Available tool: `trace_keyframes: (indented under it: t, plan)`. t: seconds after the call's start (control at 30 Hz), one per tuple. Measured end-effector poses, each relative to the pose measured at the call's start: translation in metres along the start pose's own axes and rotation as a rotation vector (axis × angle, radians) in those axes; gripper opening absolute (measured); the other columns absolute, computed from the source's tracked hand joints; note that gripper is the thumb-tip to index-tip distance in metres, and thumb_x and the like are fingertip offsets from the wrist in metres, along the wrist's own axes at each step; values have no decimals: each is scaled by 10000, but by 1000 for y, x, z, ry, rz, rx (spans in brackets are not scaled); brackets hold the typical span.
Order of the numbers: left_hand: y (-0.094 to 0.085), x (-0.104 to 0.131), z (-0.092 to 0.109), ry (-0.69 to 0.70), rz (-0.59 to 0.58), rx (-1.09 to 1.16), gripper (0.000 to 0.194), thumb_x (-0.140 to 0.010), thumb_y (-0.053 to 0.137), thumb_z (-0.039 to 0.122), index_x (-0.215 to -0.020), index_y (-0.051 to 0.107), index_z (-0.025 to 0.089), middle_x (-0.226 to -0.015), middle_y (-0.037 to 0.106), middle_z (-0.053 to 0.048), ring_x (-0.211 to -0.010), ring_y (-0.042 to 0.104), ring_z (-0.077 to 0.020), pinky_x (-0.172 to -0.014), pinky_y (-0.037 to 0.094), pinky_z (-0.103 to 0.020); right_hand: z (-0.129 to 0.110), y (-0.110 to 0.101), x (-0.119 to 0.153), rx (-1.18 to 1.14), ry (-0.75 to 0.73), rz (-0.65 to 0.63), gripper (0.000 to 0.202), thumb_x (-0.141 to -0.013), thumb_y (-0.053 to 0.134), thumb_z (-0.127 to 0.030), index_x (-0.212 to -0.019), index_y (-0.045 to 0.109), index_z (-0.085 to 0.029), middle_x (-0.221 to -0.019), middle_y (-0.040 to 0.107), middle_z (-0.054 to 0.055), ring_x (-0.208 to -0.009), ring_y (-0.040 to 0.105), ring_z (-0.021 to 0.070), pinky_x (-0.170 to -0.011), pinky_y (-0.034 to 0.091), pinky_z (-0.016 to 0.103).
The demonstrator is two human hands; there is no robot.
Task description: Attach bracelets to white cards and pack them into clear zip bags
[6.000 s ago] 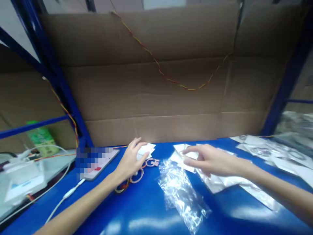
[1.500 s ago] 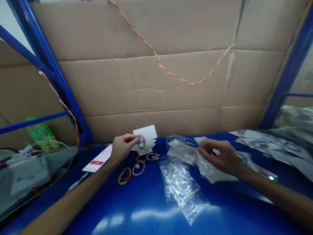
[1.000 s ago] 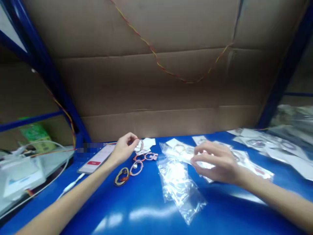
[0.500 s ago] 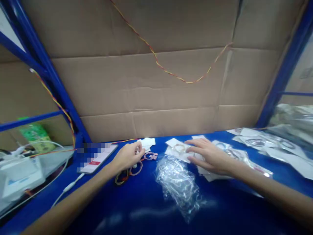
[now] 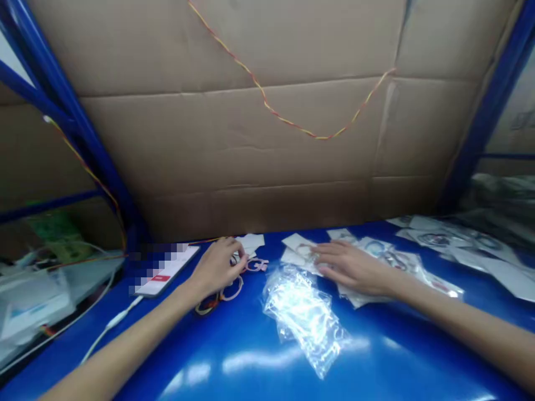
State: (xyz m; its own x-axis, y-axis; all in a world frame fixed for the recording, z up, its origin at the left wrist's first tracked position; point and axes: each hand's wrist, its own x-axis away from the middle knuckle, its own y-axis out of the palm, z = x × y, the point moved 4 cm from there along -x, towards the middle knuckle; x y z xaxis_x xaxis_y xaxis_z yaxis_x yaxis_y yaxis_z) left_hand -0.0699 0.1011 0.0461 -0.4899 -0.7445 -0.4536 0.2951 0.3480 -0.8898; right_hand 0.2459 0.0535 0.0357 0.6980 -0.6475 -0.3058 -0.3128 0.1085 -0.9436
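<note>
One corded phone (image 5: 162,278) lies left of coiled cables (image 5: 241,286), clear bags (image 5: 303,314) right.

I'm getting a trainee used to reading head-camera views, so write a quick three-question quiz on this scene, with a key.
1. Which of these is nearest the left hand?
A) the green carton
B) the coiled wires
C) the clear plastic bags
2. True or false: the right hand is holding the phone.
3. Fill in: the twisted wire hanging across the cardboard is reddish and ____.

Key:
1. B
2. False; it is at the white cards.
3. yellow
</note>
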Motion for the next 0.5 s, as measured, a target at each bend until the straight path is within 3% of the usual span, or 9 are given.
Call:
trace_keyframes:
  t: [0.27,0.5]
  plan:
    - [1,1,5,11,-46,32,314,-982,530,410,-834,707,198,-953,717,-81,-916,633,-250,-818,462,-364,4,5,2,-27,10,-49,498,-1066,442,-475,-1487,563,-238,-1533,554,103,-1427,496,315,-1218,318,540]
    - [4,2,0,-33,-85,38,351,-987,509,435,-846,726,199,-934,736,-89,-900,651,-254,-813,480,-368,1,0,1,-6,2,-58,490,-1069,432,-482,-1455,600,-230,-1563,515,113,-1454,460,323,-1211,319,543]
